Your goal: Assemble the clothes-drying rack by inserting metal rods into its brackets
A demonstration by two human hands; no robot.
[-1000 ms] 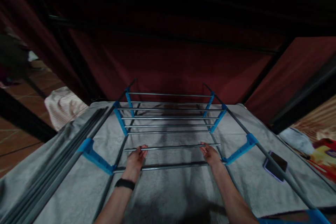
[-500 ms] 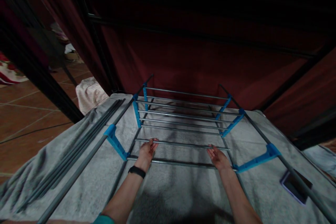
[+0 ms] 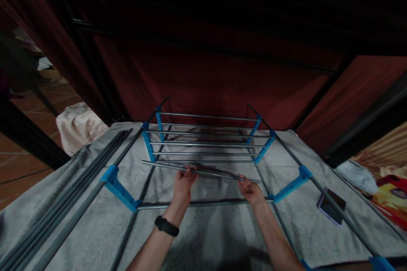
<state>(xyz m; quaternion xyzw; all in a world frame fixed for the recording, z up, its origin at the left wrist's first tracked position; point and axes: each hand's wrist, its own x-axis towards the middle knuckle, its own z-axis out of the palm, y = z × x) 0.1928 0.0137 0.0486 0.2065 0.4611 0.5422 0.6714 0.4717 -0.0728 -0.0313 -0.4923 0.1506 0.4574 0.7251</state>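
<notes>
I hold a loose metal rod (image 3: 219, 174) in both hands, above the grey blanket (image 3: 95, 237) and between the far set of rungs (image 3: 210, 144) and the near crossbar (image 3: 219, 203). My left grip (image 3: 184, 184) is closed around it left of its middle; my right grip (image 3: 249, 188) pinches it close to its right end. Holding it at two spots seems to keep so long a piece steady. It slants, left end farther, with both ends free of my fingers. The near-left blue bracket (image 3: 119, 190) and near-right blue bracket (image 3: 291, 184) appear to space the side rails. Spare tubes (image 3: 79, 182) lie bundled at left, perhaps for easy reach.
</notes>
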